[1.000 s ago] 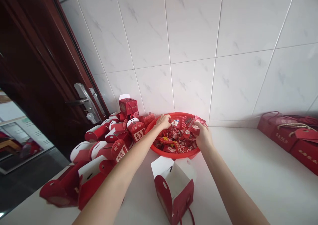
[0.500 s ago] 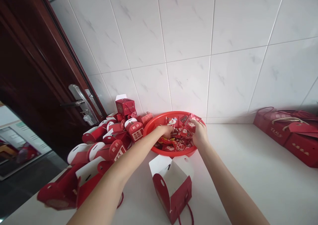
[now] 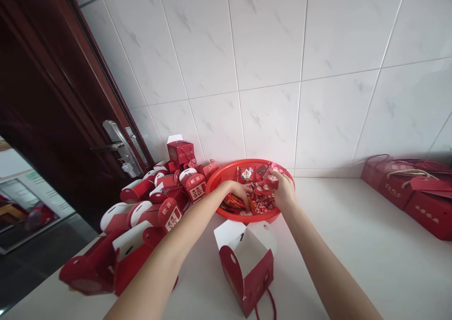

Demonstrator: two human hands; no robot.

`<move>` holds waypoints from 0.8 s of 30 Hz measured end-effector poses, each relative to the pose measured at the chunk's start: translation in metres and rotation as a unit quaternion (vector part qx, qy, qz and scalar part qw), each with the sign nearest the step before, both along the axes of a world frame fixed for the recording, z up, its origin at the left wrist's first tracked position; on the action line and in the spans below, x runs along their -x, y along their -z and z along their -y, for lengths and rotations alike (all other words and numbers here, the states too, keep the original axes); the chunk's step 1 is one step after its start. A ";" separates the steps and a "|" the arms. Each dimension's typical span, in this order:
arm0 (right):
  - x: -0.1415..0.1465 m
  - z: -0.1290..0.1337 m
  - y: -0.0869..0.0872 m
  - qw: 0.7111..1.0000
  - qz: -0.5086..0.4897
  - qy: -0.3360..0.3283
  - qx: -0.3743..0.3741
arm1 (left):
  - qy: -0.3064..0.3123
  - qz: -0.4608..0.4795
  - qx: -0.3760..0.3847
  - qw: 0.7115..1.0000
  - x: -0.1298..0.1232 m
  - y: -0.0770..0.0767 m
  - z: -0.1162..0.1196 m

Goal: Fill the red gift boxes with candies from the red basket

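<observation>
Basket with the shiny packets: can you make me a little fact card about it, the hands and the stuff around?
Basket: red, round, by the wall
Inside: many shiny packets, mostly red
Left hand: reaching in, fingers among the packets; grip hidden
Right hand: at the basket's right side, holding a pinkish-red packet
Open box: red outside, white inside, in front of the basket
Left side: many red boxes
Far right: red bags or boxes
</observation>
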State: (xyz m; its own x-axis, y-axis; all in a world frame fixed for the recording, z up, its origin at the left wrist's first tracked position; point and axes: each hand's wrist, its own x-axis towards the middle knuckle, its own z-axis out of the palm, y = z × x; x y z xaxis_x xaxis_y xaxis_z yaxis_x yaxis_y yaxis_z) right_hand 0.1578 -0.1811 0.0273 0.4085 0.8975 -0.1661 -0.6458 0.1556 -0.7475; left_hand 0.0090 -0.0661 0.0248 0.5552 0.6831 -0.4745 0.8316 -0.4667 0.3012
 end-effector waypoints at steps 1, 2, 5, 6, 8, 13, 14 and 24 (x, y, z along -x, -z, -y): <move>0.000 0.000 0.001 1.000 0.001 0.001 -0.003 | -0.004 0.004 0.007 1.000 0.000 0.001 0.000; 0.000 -0.001 0.001 1.000 0.002 0.002 -0.007 | -0.010 0.008 0.011 1.000 -0.001 0.002 0.001; -0.001 -0.003 0.005 1.000 0.003 0.006 -0.015 | -0.030 0.034 0.014 0.999 -0.001 0.001 0.002; -0.002 -0.004 0.005 1.000 0.002 0.002 -0.017 | -0.038 0.048 0.012 0.998 -0.001 0.000 0.002; -0.002 -0.004 0.006 1.000 0.000 -0.005 -0.016 | -0.055 0.080 0.001 0.995 0.001 -0.003 0.004; -0.002 -0.003 0.005 1.000 0.005 -0.009 -0.020 | -0.095 0.142 -0.061 0.983 0.006 -0.019 0.006; -0.002 -0.003 0.005 1.000 0.004 -0.011 -0.022 | -0.103 0.141 -0.076 0.982 0.008 -0.023 0.005; -0.002 -0.003 0.007 0.999 0.000 -0.006 -0.036 | -0.053 0.057 -0.114 0.990 -0.001 -0.025 0.016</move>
State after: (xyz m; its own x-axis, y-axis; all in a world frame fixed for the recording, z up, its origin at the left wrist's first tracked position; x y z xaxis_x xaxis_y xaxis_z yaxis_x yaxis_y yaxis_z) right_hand 0.1597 -0.1777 0.0206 0.3975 0.9120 -0.1009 -0.6486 0.2015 -0.7340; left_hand 0.0097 -0.0818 0.0502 0.5154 0.8225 -0.2405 0.8464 -0.4449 0.2927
